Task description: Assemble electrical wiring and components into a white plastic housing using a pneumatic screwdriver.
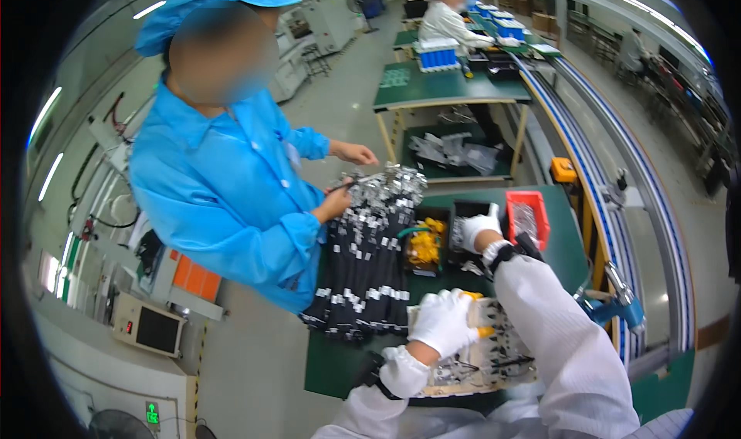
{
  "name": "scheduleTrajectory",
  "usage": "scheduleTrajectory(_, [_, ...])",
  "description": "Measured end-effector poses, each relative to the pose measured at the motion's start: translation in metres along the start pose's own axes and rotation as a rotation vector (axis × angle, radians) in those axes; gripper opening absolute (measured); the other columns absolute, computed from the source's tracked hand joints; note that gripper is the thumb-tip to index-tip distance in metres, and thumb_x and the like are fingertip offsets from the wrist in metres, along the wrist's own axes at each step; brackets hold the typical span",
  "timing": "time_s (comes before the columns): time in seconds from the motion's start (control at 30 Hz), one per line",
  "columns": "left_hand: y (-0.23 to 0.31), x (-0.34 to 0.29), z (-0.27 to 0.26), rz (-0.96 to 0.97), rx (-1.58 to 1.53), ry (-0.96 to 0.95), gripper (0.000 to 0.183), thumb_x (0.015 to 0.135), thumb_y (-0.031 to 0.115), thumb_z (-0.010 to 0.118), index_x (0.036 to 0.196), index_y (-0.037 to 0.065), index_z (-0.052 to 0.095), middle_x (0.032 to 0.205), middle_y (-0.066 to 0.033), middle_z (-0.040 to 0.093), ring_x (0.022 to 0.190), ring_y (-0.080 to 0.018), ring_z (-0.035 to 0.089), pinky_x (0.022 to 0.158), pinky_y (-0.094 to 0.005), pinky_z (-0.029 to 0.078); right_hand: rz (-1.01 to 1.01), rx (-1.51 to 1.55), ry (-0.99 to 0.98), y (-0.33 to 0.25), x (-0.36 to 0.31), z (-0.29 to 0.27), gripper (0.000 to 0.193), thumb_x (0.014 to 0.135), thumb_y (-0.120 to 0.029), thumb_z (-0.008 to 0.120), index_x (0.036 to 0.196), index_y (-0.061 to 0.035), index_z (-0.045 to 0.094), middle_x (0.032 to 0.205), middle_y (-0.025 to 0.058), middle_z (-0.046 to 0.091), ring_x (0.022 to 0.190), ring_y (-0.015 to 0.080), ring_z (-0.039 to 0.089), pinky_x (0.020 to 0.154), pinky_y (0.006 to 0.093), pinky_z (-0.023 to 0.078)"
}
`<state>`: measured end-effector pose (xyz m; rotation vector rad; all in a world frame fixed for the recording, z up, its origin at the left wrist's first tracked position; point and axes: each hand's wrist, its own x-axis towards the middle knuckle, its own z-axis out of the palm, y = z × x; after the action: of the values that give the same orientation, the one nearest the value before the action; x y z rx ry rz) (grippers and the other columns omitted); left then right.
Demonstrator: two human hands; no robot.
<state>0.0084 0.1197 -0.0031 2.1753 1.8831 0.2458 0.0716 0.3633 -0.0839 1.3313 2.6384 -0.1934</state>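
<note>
My left hand, in a white glove, rests over a pale tray-like fixture that holds small metal and dark parts. Its fingers are curled. Small yellow-orange pieces show at the fingertips, but what exactly the fingers grip is unclear. My right hand, also gloved in white, reaches into a black bin of small grey parts. The fingers of that hand are largely hidden. Left of this bin, another black bin holds yellow parts. A red bin with clear or silvery pieces stands to its right.
A large bundle of black cables with silvery ends lies left of the bins on the green table. Across it, a co-worker in blue handles those ends. A blue power tool and conveyor rails are at the right.
</note>
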Motion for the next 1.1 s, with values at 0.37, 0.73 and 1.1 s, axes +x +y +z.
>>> scheduleTrajectory(0.37, [-0.006,0.001,0.007,-0.006,0.055,0.062,0.062,0.07,0.059,0.079,0.098,0.005,0.069,0.097,-0.0133,0.067,0.095,-0.0326,0.064,0.083,-0.0466,0.046,0.137,0.097,0.26,-0.004,-0.002,-0.012,0.024,0.085,-0.027,0.066,0.099,-0.0127,0.079,0.109,0.0126,0.074,0.106,0.0289,0.069,0.097,0.0437,0.045])
scheduleTrajectory(0.73, [-0.009,-0.001,0.006,-0.073,-0.05,0.076,0.047,0.071,0.047,0.08,0.085,0.004,0.068,0.089,-0.0212,0.068,0.086,-0.0391,0.068,0.078,-0.0507,0.053,-0.012,0.294,0.146,-0.012,-0.034,-0.05,0.032,0.074,-0.036,0.079,0.097,-0.0135,0.079,0.098,0.0141,0.076,0.092,0.0319,0.074,0.08,0.0421,0.059])
scheduleTrajectory(1.1, [0.002,-0.001,-0.003,-0.02,0.006,-0.046,0.057,0.08,0.049,0.072,0.116,0.006,0.063,0.112,-0.0145,0.064,0.108,-0.0333,0.061,0.092,-0.0445,0.046,0.195,0.315,0.289,0.009,0.001,-0.014,0.023,0.084,-0.03,0.071,0.102,-0.0173,0.079,0.102,0.0144,0.075,0.098,0.0351,0.072,0.086,0.044,0.057])
